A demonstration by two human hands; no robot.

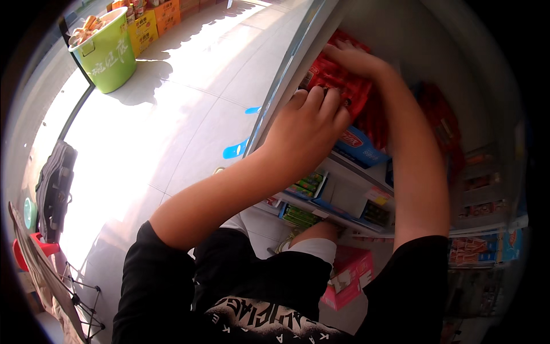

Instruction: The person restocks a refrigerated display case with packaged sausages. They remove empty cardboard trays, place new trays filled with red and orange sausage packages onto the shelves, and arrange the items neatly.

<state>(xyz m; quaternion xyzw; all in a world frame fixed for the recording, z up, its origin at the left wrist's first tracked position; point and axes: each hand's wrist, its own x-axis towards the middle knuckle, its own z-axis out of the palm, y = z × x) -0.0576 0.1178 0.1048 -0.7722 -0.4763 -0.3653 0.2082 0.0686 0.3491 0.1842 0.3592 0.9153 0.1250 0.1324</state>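
Note:
Red, glossy snack packets (333, 73) stand close together on a shelf of a store display unit. Over their near side my left hand (309, 116) is curled, its fingers bent onto the packets and its fingertips partly hidden. My right hand (354, 60) reaches over the far end of the same packets and touches them, the fingers slightly blurred. Whether the right fingers grip a packet cannot be seen. Below the packets is a blue printed carton (363, 148), partly covered by my left hand and the red packets.
Lower shelves hold boxes of green-wrapped snacks (298, 215). Near my leg, a pink carton (350, 279) sits on the floor. More red packets (442, 124) hang at right. A green bucket (107, 60), a dark case (56, 189) and a folding chair (51, 275) stand at left.

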